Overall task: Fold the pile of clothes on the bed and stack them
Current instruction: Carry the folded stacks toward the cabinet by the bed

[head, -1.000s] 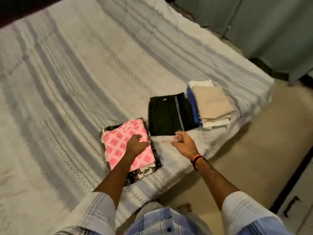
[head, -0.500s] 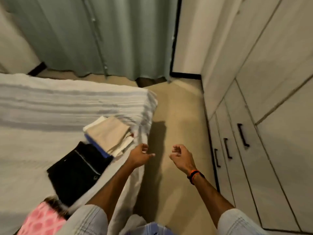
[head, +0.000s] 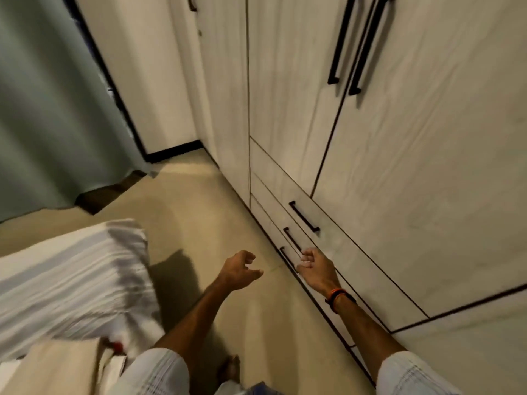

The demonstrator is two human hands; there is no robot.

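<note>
A folded beige cloth point(head: 61, 356) lies on the bed point(head: 71, 277) at lower left, well apart from both hands. The left hand point(head: 238, 270) and right hand point(head: 318, 270) hang over the floor point(head: 205, 212), fingers loosely curled, holding nothing.

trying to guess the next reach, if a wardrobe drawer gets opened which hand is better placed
Right, probably. The right hand hangs empty next to the black drawer handles low on the wardrobe. The left hand, also empty, is over the floor, nearer the bed.
</note>
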